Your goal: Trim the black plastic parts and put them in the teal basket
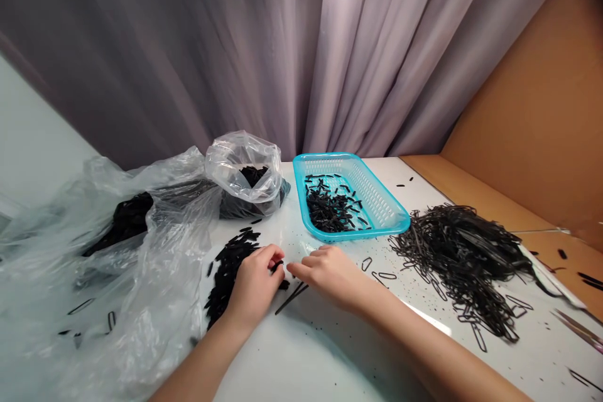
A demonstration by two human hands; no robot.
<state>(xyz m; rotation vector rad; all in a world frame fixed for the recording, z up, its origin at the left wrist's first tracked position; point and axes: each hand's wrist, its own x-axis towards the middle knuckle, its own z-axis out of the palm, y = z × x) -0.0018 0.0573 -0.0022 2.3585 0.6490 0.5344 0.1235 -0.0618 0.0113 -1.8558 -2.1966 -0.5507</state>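
Observation:
My left hand (257, 279) pinches a small black piece (277, 266) between thumb and fingertips, beside a pile of similar short black pieces (228, 270). Close to its right is my right hand (330, 269), fingers curled and index finger pointing at the left fingertips. A thin, dark looped strip (292, 297) slants down-left from under the right hand, whose curled fingers seem closed on its hidden upper end. More black pieces (330, 210) lie in a blue plastic basket (355, 235) behind the hands.
A clear bag (245, 157) of black pieces stands behind the pile. Crumpled plastic sheeting (164, 289) covers the left side. To the right lies a tangled heap of black loops (466, 257), with scissors (579, 330) at the right edge. Curtains (282, 44) hang behind.

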